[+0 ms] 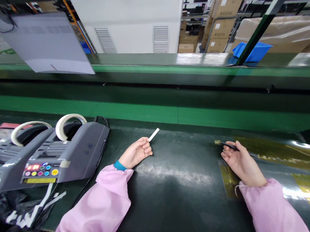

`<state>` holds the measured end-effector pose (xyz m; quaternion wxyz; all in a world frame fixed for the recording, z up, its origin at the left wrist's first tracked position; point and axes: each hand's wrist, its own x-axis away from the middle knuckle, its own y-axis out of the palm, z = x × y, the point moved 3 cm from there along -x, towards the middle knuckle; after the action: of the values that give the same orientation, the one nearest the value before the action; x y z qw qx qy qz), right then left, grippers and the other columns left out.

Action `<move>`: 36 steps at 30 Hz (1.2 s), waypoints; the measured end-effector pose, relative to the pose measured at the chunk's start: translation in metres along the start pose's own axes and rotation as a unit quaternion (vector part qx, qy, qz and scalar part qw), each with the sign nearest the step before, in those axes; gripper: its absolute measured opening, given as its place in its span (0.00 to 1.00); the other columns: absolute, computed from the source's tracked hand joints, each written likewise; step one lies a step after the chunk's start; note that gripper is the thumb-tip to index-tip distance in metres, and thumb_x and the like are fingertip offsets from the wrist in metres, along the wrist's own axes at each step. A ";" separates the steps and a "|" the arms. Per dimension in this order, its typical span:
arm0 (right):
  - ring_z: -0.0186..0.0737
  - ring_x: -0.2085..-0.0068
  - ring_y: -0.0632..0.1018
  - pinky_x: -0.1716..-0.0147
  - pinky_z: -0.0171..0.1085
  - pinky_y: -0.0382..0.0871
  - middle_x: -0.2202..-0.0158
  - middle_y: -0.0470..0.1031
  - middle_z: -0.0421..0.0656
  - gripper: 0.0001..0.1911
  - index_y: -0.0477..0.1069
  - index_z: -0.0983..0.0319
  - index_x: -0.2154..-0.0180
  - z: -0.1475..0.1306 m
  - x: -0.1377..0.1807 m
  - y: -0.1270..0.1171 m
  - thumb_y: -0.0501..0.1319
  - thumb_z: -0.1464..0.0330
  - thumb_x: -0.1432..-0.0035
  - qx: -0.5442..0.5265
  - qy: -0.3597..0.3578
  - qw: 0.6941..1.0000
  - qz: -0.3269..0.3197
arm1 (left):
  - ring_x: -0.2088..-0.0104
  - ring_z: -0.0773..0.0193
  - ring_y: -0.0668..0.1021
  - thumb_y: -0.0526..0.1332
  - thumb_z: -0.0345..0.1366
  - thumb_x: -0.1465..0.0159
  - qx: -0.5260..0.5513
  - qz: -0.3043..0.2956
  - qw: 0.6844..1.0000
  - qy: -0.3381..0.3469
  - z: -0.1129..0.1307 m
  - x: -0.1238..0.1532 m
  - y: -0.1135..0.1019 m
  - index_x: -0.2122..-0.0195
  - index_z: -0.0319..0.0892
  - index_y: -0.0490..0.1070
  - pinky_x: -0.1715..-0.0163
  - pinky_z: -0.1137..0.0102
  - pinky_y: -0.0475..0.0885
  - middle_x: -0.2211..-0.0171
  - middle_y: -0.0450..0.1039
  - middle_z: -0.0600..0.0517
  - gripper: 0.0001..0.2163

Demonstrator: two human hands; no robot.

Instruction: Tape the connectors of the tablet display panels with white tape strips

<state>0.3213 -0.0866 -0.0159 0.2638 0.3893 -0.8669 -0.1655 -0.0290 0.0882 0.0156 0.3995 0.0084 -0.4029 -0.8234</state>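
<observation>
My left hand [138, 152] is closed in a pinch on a short white strip of tape [154, 134] that sticks up and to the right from the fingertips, above the dark bench mat [171, 188]. My right hand [240, 161] is curled around black tweezers [228, 145] that point left, with a small piece of gold tape [217, 142] at their tip. Both arms wear pink sleeves. The two hands are held apart over the mat, a short way from the bench's far edge.
Two grey automatic tape dispensers [62, 152] with white tape rolls and coloured buttons stand at the left. Gold film sheets [279, 153] lie on the mat at the right. A green conveyor belt [155, 112] runs behind the bench. Cardboard boxes and a blue bin sit beyond.
</observation>
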 end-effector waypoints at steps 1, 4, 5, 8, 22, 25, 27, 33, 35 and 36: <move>0.34 0.74 0.73 0.73 0.34 0.75 0.75 0.72 0.40 0.20 0.78 0.59 0.68 0.000 0.000 -0.001 0.77 0.54 0.57 0.002 -0.002 1.000 -0.001 | 0.77 0.70 0.66 0.67 0.30 0.40 -0.001 0.000 1.000 0.000 0.000 0.000 0.000 0.65 0.38 0.72 0.71 0.72 0.72 0.78 0.58 0.58 0.05; 0.34 0.74 0.72 0.73 0.35 0.75 0.74 0.72 0.39 0.18 0.78 0.59 0.68 0.001 -0.001 -0.002 0.76 0.54 0.56 0.004 -0.003 1.000 -0.006 | 0.77 0.70 0.66 0.68 0.30 0.41 -0.002 0.000 1.000 0.000 0.000 0.000 0.000 0.65 0.38 0.72 0.71 0.71 0.72 0.78 0.58 0.58 0.06; 0.34 0.75 0.72 0.74 0.35 0.75 0.74 0.72 0.39 0.18 0.78 0.58 0.68 0.001 -0.001 -0.002 0.76 0.54 0.55 0.004 -0.002 1.000 -0.008 | 0.77 0.70 0.67 0.68 0.30 0.41 -0.003 0.000 1.000 0.000 0.000 0.000 0.000 0.65 0.38 0.71 0.71 0.71 0.72 0.78 0.58 0.58 0.06; 0.33 0.75 0.71 0.74 0.35 0.75 0.74 0.71 0.39 0.18 0.78 0.58 0.67 0.000 0.000 0.000 0.76 0.54 0.55 0.001 0.000 1.000 -0.011 | 0.77 0.70 0.67 0.68 0.30 0.41 -0.005 0.002 1.000 0.002 0.000 0.000 -0.001 0.65 0.38 0.71 0.71 0.71 0.73 0.78 0.58 0.58 0.07; 0.33 0.74 0.71 0.73 0.35 0.75 0.74 0.72 0.39 0.19 0.78 0.58 0.68 -0.001 0.002 0.001 0.77 0.54 0.58 0.004 0.002 1.000 -0.004 | 0.77 0.71 0.66 0.68 0.30 0.40 -0.008 0.001 1.000 0.002 0.000 0.001 0.001 0.65 0.38 0.71 0.70 0.71 0.74 0.77 0.58 0.58 0.07; 0.32 0.75 0.71 0.73 0.34 0.75 0.74 0.71 0.38 0.19 0.78 0.58 0.68 -0.001 0.002 0.002 0.77 0.55 0.57 0.002 0.005 1.000 -0.004 | 0.77 0.70 0.66 0.69 0.30 0.41 -0.010 0.001 1.000 0.003 0.000 0.001 0.001 0.66 0.38 0.71 0.70 0.71 0.74 0.77 0.58 0.58 0.07; 0.32 0.75 0.70 0.73 0.34 0.75 0.75 0.71 0.38 0.18 0.78 0.58 0.68 -0.001 0.002 0.002 0.77 0.55 0.57 0.003 0.005 1.000 -0.004 | 0.77 0.70 0.66 0.69 0.30 0.41 -0.010 0.002 1.000 0.004 0.000 0.001 0.001 0.66 0.38 0.71 0.70 0.71 0.74 0.77 0.59 0.58 0.07; 0.33 0.75 0.71 0.73 0.35 0.75 0.74 0.70 0.39 0.17 0.78 0.58 0.68 -0.001 0.002 0.001 0.75 0.55 0.54 0.005 -0.001 1.000 -0.010 | 0.76 0.70 0.67 0.68 0.30 0.40 -0.007 0.008 1.000 0.002 0.000 0.002 0.001 0.65 0.39 0.70 0.70 0.70 0.74 0.77 0.58 0.58 0.07; 0.33 0.75 0.71 0.73 0.35 0.75 0.74 0.71 0.39 0.17 0.78 0.59 0.67 -0.001 0.001 0.001 0.76 0.55 0.54 0.002 0.001 1.000 -0.013 | 0.76 0.70 0.66 0.68 0.29 0.40 -0.007 0.009 1.000 0.001 0.000 0.001 0.001 0.65 0.39 0.70 0.70 0.70 0.74 0.77 0.58 0.58 0.07; 0.33 0.74 0.71 0.73 0.35 0.75 0.74 0.71 0.39 0.18 0.78 0.59 0.67 -0.001 0.001 0.000 0.76 0.55 0.54 0.001 0.001 1.000 -0.013 | 0.76 0.70 0.66 0.68 0.29 0.40 -0.007 0.010 1.000 0.001 0.000 0.001 0.001 0.65 0.39 0.70 0.70 0.70 0.74 0.77 0.58 0.58 0.07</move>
<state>0.3209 -0.0875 -0.0150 0.2616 0.4012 -0.8617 -0.1676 -0.0290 0.0870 0.0167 0.4079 0.0022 -0.3971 -0.8221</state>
